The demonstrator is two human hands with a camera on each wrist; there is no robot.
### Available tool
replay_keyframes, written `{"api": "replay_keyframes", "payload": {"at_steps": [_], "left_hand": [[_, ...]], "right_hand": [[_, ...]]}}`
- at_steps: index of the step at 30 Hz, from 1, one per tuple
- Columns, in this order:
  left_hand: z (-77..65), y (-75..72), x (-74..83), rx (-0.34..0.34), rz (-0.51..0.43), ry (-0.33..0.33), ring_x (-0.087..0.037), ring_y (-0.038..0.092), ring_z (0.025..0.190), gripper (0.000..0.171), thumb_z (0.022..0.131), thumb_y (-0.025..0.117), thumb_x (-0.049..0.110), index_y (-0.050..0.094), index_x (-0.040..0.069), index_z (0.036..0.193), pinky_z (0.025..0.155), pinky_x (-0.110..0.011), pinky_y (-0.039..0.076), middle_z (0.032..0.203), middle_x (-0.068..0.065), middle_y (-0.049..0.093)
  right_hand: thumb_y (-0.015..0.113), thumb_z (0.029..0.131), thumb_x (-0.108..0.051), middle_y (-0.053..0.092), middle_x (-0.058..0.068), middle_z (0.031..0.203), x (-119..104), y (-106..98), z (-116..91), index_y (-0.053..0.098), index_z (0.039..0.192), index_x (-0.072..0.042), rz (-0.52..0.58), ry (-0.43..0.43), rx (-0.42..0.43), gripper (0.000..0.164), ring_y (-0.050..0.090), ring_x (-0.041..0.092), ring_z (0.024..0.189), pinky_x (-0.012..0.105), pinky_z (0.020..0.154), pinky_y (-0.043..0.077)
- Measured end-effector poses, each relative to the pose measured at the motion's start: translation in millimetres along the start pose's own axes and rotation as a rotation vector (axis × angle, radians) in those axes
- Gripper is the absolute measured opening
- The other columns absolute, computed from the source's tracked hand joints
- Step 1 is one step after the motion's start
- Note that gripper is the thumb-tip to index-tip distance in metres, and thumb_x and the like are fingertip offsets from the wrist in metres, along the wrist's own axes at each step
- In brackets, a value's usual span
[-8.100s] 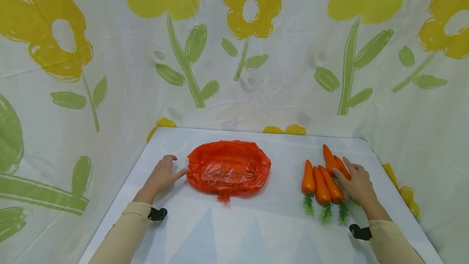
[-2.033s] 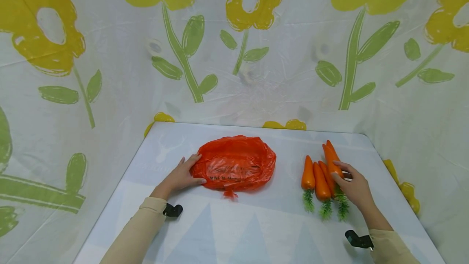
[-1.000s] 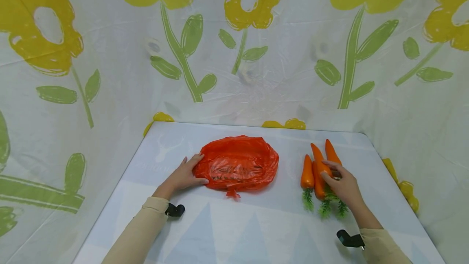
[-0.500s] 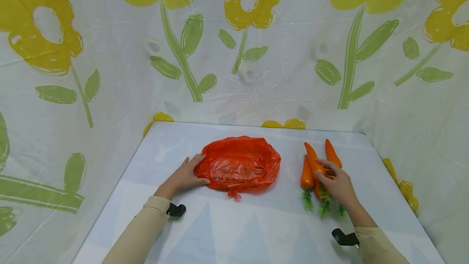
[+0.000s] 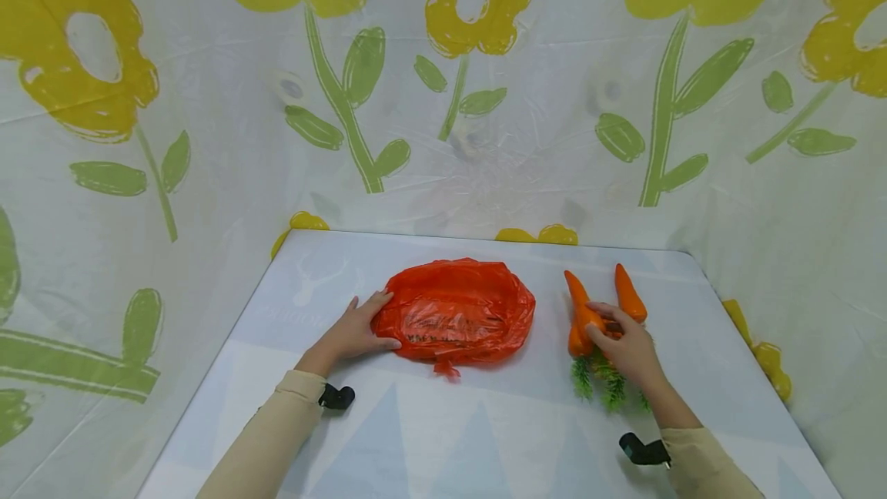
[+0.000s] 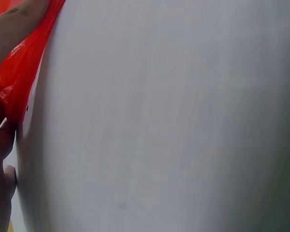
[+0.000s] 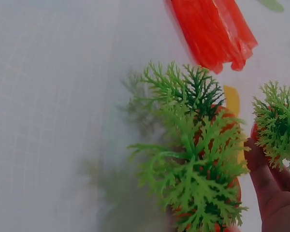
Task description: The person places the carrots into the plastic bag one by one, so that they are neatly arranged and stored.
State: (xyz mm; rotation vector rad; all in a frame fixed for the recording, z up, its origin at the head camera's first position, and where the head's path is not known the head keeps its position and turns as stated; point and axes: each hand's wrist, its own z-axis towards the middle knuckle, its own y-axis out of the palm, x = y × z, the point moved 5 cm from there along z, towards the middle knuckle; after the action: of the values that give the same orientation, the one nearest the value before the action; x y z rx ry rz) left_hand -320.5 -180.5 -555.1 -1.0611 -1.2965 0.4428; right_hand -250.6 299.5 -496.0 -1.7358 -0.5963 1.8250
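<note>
A red plastic bag (image 5: 457, 299) lies with its mouth spread wide at the middle of the table. My left hand (image 5: 346, 336) holds the bag's left edge, thumb and fingers apart along the rim; the left wrist view shows fingers (image 6: 14, 24) against the red film. My right hand (image 5: 632, 346) pinches an orange carrot (image 5: 579, 300) by its thick end, tip pointing away. Its green leafy top (image 7: 280, 123) shows beside the fingers in the right wrist view. The held carrot overlaps another carrot (image 5: 577, 343) in the head view. One more carrot (image 5: 629, 295) lies behind the right hand, and others are mostly hidden.
Green carrot tops (image 5: 613, 391) stick out toward me from the pile. The white table (image 5: 478, 445) has pale blue triangles printed near its front. A white curtain (image 5: 540, 122) with yellow flowers stands behind it and at both sides.
My right hand has lifted a carrot from the pile's right side and carried it left over the other carrots. My left hand and the bag have shifted slightly right.
</note>
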Motion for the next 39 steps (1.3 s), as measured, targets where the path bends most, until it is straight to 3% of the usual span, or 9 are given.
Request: {"api": "replay_keyframes", "payload": {"at_steps": [4,12,14,20,28,39], "left_hand": [[-0.1,0.2,2.1,-0.004,0.014,0.007,-0.037,0.02,0.154,0.106,0.079,0.082,0.058,0.03,0.016,0.162,0.123,-0.059,0.002,0.166,-0.011,0.028],[2.0,4.3,2.1,-0.018,0.043,0.008,-0.032,0.023,0.154,0.107,0.079,0.08,0.059,0.029,0.016,0.162,0.124,-0.056,-0.004,0.166,-0.01,0.029],[2.9,5.2,1.9,-0.018,0.051,0.006,-0.031,0.022,0.154,0.107,0.079,0.08,0.06,0.029,0.016,0.162,0.124,-0.056,-0.004,0.166,-0.01,0.029],[4.5,5.7,3.1,-0.012,0.069,0.011,-0.029,0.023,0.154,0.106,0.08,0.079,0.059,0.029,0.015,0.162,0.124,-0.056,-0.004,0.166,-0.009,0.029],[4.5,5.1,8.1,-0.005,0.069,0.019,-0.031,0.024,0.153,0.105,0.08,0.08,0.059,0.031,0.013,0.161,0.123,-0.059,-0.003,0.165,-0.011,0.03],[4.7,4.2,14.0,0.001,0.093,0.022,-0.03,0.025,0.153,0.106,0.079,0.079,0.061,0.031,0.014,0.161,0.122,-0.062,-0.003,0.166,-0.01,0.03]], "right_hand": [[0.064,0.101,-0.038,0.058,0.019,0.14,-2,4,2,0.057,0.144,-0.011,0.017,-0.018,-0.009,0.052,0.059,0.034,0.117,0.022,0.087,0.051],[0.065,0.101,-0.037,0.058,0.018,0.14,-5,12,4,0.059,0.142,-0.012,0.024,-0.037,-0.022,0.049,0.061,0.036,0.116,0.046,0.095,0.055],[0.065,0.101,-0.037,0.058,0.017,0.14,-6,14,4,0.059,0.143,-0.013,0.025,-0.044,-0.019,0.048,0.061,0.035,0.116,0.045,0.096,0.055],[0.065,0.101,-0.038,0.059,0.017,0.139,-9,17,3,0.06,0.143,-0.015,0.032,-0.062,-0.011,0.049,0.061,0.035,0.116,0.029,0.089,0.054],[0.064,0.101,-0.037,0.059,0.015,0.139,-11,23,5,0.059,0.143,-0.016,0.044,-0.07,-0.03,0.047,0.06,0.031,0.116,0.04,0.096,0.053],[0.067,0.1,-0.032,0.059,0.017,0.138,-21,26,7,0.06,0.141,-0.013,0.088,-0.089,-0.046,0.046,0.064,0.033,0.114,0.016,0.086,0.051]]}}
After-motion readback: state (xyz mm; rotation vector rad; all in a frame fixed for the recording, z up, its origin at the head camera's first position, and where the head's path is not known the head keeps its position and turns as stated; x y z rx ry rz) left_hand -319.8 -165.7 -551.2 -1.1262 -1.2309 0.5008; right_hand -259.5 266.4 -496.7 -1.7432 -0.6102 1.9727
